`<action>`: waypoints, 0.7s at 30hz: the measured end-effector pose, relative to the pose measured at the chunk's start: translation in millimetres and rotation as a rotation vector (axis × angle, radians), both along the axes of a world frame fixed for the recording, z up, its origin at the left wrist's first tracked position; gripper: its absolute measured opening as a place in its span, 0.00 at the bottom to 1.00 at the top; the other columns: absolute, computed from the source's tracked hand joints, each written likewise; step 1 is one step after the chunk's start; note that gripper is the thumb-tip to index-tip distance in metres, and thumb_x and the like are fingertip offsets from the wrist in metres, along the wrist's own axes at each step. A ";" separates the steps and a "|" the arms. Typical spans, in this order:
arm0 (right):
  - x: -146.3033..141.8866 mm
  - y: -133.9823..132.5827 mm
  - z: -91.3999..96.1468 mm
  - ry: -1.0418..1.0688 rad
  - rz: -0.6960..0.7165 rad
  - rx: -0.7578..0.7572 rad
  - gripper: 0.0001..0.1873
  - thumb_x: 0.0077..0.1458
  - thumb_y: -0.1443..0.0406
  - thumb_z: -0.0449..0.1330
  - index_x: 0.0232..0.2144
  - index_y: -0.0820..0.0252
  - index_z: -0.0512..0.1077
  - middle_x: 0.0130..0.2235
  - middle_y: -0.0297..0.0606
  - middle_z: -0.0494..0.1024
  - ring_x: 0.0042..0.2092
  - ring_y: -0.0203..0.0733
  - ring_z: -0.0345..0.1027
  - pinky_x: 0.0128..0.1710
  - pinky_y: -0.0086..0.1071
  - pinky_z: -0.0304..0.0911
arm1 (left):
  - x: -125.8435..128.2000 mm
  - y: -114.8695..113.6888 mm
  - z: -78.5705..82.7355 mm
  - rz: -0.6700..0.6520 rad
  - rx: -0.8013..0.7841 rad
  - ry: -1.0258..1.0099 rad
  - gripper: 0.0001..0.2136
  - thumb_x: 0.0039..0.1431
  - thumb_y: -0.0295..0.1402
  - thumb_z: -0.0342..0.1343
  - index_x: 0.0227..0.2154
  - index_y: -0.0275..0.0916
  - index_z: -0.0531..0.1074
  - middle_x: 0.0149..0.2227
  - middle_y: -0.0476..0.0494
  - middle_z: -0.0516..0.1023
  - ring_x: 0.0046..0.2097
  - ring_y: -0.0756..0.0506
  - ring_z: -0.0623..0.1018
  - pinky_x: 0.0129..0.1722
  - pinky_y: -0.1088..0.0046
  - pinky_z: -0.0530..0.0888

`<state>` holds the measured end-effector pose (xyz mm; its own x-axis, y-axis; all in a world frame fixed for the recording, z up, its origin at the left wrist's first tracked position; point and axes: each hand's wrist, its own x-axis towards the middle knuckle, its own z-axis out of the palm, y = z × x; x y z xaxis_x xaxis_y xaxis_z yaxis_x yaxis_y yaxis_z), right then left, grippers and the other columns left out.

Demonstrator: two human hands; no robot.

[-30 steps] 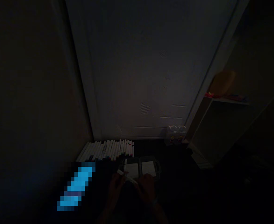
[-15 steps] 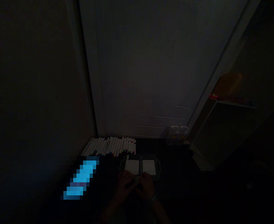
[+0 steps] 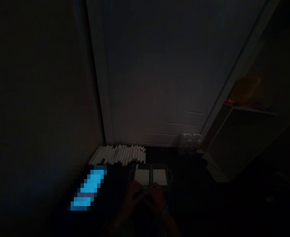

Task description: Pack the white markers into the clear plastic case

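Observation:
The scene is very dark. My left hand (image 3: 133, 194) and my right hand (image 3: 156, 196) meet at the lower middle, fingers closed and fingertips together. Between them shows a small green thing (image 3: 144, 187), perhaps part of a marker; its kind is too dim to tell. Just beyond my fingers lies an open clear plastic case (image 3: 170, 179), with a white pad or sheet in each half. My hands overlap its near edge. Behind the case to the left, a row of white markers (image 3: 120, 154) with coloured ends lies side by side.
A bright blue blurred screen (image 3: 88, 189) lies at the left. Two clear containers with handles (image 3: 189, 144) stand against the pale panel (image 3: 157, 82) at the back. To the right is a shelf unit (image 3: 234, 138) with an orange object (image 3: 246, 89) on top.
The whole view has shifted slightly, so things sit a little further right. My hands stay together in front of the case, and the green thing shows slightly more brightly.

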<state>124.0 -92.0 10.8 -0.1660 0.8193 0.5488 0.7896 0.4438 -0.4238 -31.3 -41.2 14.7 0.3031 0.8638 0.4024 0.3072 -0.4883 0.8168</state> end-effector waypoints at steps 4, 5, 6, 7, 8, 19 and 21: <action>1.0 -1.4 2.0 0.003 0.022 -0.012 0.16 0.53 0.61 0.57 0.45 0.53 0.68 0.38 0.38 0.76 0.41 0.45 0.63 0.40 0.38 0.58 | 1.2 -2.2 4.5 -0.006 -0.030 -0.014 0.12 0.47 0.45 0.57 0.27 0.43 0.76 0.34 0.44 0.77 0.41 0.42 0.72 0.45 0.62 0.69; 1.3 -1.5 2.9 0.002 0.034 -0.010 0.15 0.53 0.61 0.57 0.45 0.53 0.68 0.39 0.38 0.76 0.41 0.45 0.64 0.40 0.39 0.58 | 1.4 -2.6 4.8 -0.017 -0.040 -0.013 0.12 0.47 0.45 0.57 0.28 0.43 0.76 0.34 0.43 0.77 0.42 0.42 0.72 0.45 0.61 0.69; 1.6 -1.6 4.0 0.003 0.043 -0.005 0.15 0.53 0.61 0.57 0.44 0.53 0.69 0.39 0.38 0.76 0.41 0.45 0.64 0.40 0.39 0.59 | 1.4 -2.8 4.5 -0.030 -0.052 -0.013 0.12 0.47 0.45 0.57 0.28 0.43 0.76 0.34 0.43 0.77 0.42 0.41 0.72 0.45 0.60 0.69; 1.6 -1.6 5.3 0.003 0.052 -0.001 0.14 0.54 0.61 0.56 0.44 0.52 0.69 0.39 0.38 0.76 0.41 0.45 0.65 0.41 0.39 0.59 | 1.4 -2.9 3.2 -0.035 -0.066 -0.018 0.12 0.46 0.45 0.57 0.28 0.43 0.76 0.34 0.42 0.77 0.42 0.41 0.72 0.45 0.59 0.69; 1.5 -1.6 6.6 0.006 0.054 0.000 0.13 0.54 0.61 0.56 0.43 0.52 0.70 0.39 0.38 0.76 0.41 0.44 0.65 0.41 0.39 0.59 | 1.2 -2.7 1.3 -0.032 -0.085 -0.030 0.12 0.46 0.45 0.57 0.27 0.43 0.76 0.35 0.42 0.77 0.42 0.40 0.72 0.46 0.59 0.69; 0.1 -4.6 10.2 0.108 -0.025 -0.079 0.13 0.55 0.61 0.55 0.43 0.49 0.72 0.33 0.37 0.74 0.38 0.43 0.64 0.37 0.36 0.61 | 3.7 -4.0 15.6 0.090 -0.342 -0.423 0.26 0.53 0.41 0.52 0.54 0.41 0.57 0.48 0.41 0.73 0.47 0.44 0.74 0.46 0.66 0.71; 1.8 -4.9 8.2 0.148 -0.025 -0.071 0.14 0.55 0.61 0.54 0.44 0.48 0.71 0.34 0.38 0.74 0.39 0.43 0.65 0.38 0.37 0.62 | 5.1 -5.4 20.4 0.105 -0.340 -0.464 0.28 0.55 0.40 0.50 0.57 0.43 0.49 0.48 0.41 0.72 0.45 0.45 0.75 0.45 0.66 0.71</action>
<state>125.8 -96.9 19.0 -0.0666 0.8598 0.5063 0.7265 0.3896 -0.5661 -26.2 -46.6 35.1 0.0667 0.9837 0.1673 -0.0876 -0.1612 0.9830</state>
